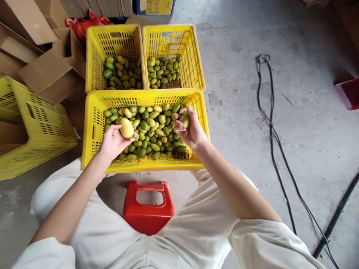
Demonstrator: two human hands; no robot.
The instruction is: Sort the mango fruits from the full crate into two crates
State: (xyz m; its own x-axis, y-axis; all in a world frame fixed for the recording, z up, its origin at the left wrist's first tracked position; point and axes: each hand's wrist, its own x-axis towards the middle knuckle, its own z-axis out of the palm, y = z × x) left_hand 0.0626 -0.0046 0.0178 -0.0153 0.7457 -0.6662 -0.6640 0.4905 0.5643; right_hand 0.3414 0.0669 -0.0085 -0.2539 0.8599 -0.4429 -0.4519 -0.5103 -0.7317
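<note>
My left hand [114,141] is closed around a pale yellow mango [126,128], above the left part of the near yellow crate [146,169]. Over that crate's right side, my right hand [193,130] grips a green mango [184,118], its fingers curled round the fruit. Below both hands, many small green and yellowish mangoes [153,146] lie loose in the near crate. Part of the crate's dark slatted bottom shows at its front right corner.
Behind stand two more yellow crates, a left one [88,56] and a right one [193,56], both holding mangoes. Another yellow crate [47,130] and cardboard boxes [46,71] crowd the left. A red plastic stool [148,220] sits between my legs. Black cables [271,123] cross the concrete floor at right.
</note>
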